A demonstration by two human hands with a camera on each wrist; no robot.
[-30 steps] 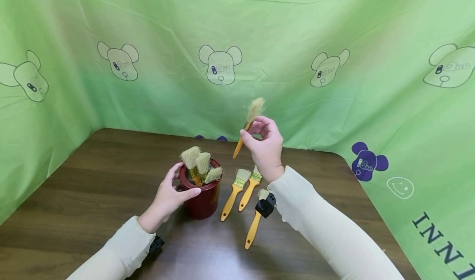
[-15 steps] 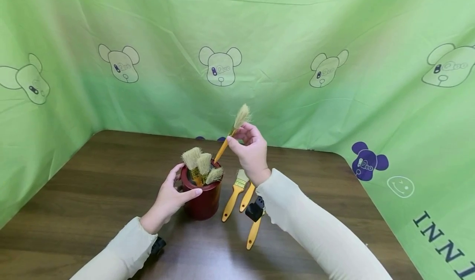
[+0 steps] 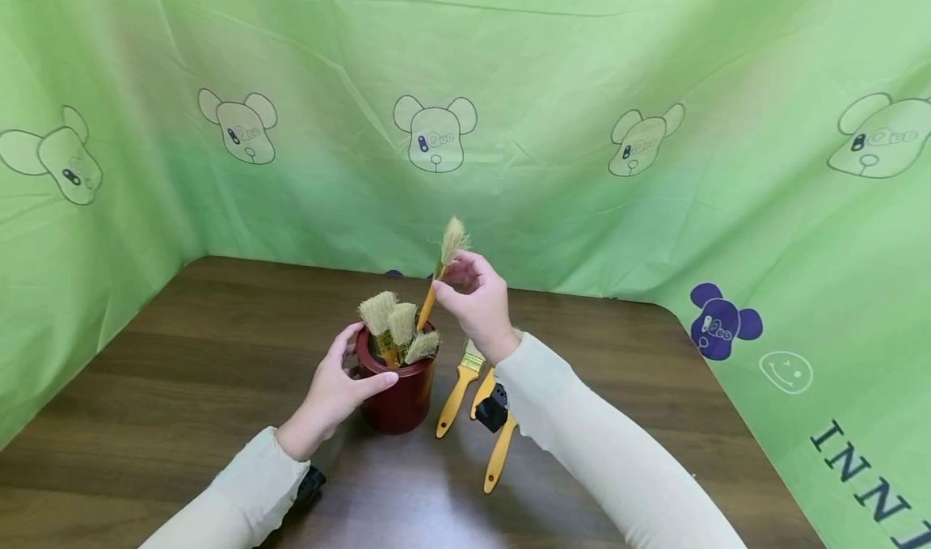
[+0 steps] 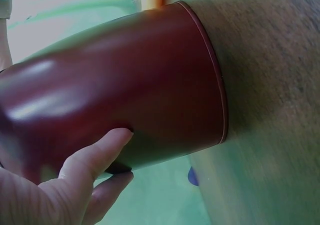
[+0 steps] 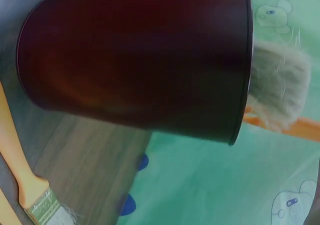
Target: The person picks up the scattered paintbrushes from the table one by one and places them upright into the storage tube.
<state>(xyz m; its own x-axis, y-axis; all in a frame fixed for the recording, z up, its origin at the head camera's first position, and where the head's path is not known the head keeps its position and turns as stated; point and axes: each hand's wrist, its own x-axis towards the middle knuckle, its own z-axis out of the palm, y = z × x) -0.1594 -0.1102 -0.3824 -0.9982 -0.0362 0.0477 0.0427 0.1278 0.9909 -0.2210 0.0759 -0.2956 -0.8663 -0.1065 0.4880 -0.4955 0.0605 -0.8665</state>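
Observation:
A dark red round pot [image 3: 396, 403] stands upright on the table, with several paintbrushes [image 3: 378, 313] in it, bristles up. My left hand [image 3: 330, 387] grips its left side near the rim, thumb across the front. In the left wrist view, that hand's fingers [image 4: 112, 145] lie against the wall. Between thumb and fingertips my right hand [image 3: 476, 298] pinches another paintbrush [image 3: 454, 240] near the base of its bristles. This brush is bristles up, its orange handle pointing down at the pot's back right rim. In the right wrist view, the orange handle [image 5: 302, 128] shows beside the pot's mouth.
Several more paintbrushes lie on the wooden table [image 3: 182, 371] right of the pot: one brush [image 3: 454, 399] nearest it, a second brush [image 3: 482, 391] partly under the right wrist, and a third brush [image 3: 499, 456] nearer me. A green printed curtain [image 3: 327, 201] surrounds the table's back and sides.
My right hand has carried its paintbrush left and down, from above the loose brushes to over the pot's rim. My left hand stays on the pot.

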